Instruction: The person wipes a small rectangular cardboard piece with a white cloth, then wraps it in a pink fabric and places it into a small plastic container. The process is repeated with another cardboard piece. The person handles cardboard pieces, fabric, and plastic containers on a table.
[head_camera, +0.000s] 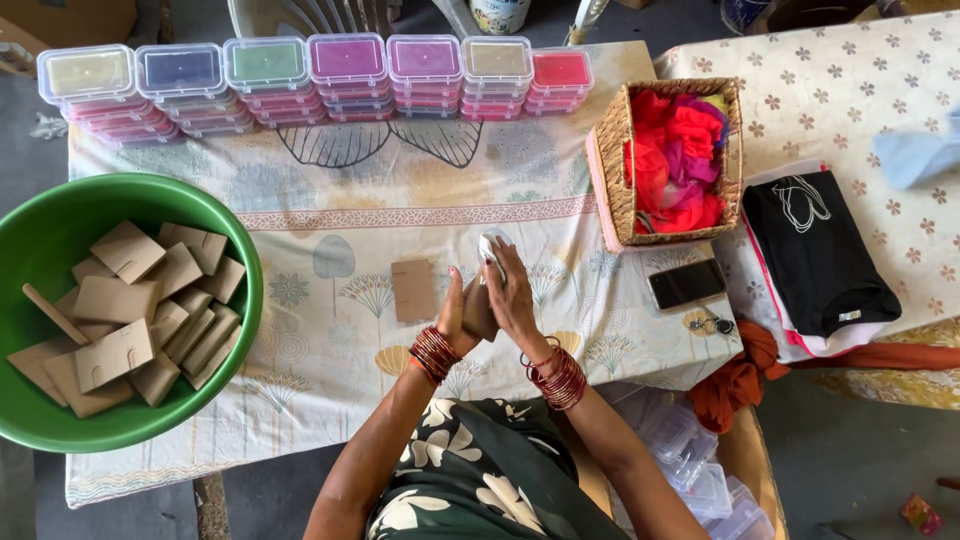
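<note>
Tub (240, 290) w/ card pieces (130, 310) at table's (330, 215) left edge; lidded boxes (320, 80) along far edge; basket (612, 165) at right edge, phone (686, 284) just in front; loose card (413, 290) mid-table.

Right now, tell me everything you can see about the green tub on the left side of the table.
The green tub is a round, wide basin that looks like smooth plastic. It sits upright at the table's left edge, partly on the patterned cloth and overhanging toward the camera. It holds a loose heap of flat brown cardboard pieces, some folded, some notched, lying at all angles. Neither hand touches it; both are off to its right.
</note>
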